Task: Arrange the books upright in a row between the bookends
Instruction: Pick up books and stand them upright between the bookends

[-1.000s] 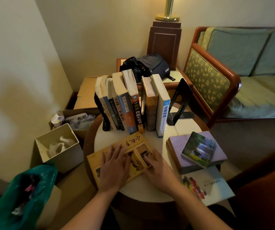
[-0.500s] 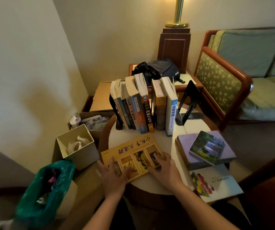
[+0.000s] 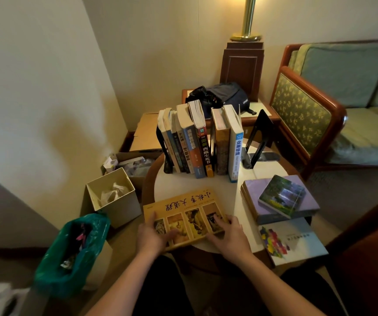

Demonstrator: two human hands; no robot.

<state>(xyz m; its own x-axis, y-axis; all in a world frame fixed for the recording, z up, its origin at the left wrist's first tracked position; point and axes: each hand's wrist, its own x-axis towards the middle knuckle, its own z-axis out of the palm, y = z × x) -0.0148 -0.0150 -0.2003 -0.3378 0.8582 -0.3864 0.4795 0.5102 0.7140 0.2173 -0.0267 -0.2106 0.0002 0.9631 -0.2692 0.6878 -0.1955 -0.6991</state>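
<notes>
A yellow book (image 3: 183, 213) lies flat at the round table's near edge, partly overhanging it. My left hand (image 3: 152, 236) grips its near left corner, thumb on the cover. My right hand (image 3: 229, 236) holds its near right corner. Several books (image 3: 200, 142) stand upright in a row at the back of the table. A black bookend (image 3: 164, 151) props their left end. The other black bookend (image 3: 259, 137) stands apart to the right of the row. A purple book (image 3: 254, 201) with a small green book (image 3: 281, 196) on top lies at the right. A white book (image 3: 295, 242) overhangs the near right edge.
The round table (image 3: 172, 185) has a white top. A cream bin (image 3: 113, 197) and a green-bagged bin (image 3: 74, 249) stand on the floor to the left, with cardboard boxes (image 3: 147, 131) behind. A black bag (image 3: 220, 96) sits on a side table; a sofa (image 3: 343, 110) is right.
The yellow book has slid toward me to the table's near edge. Both hands moved from resting flat on its cover to gripping its near corners.
</notes>
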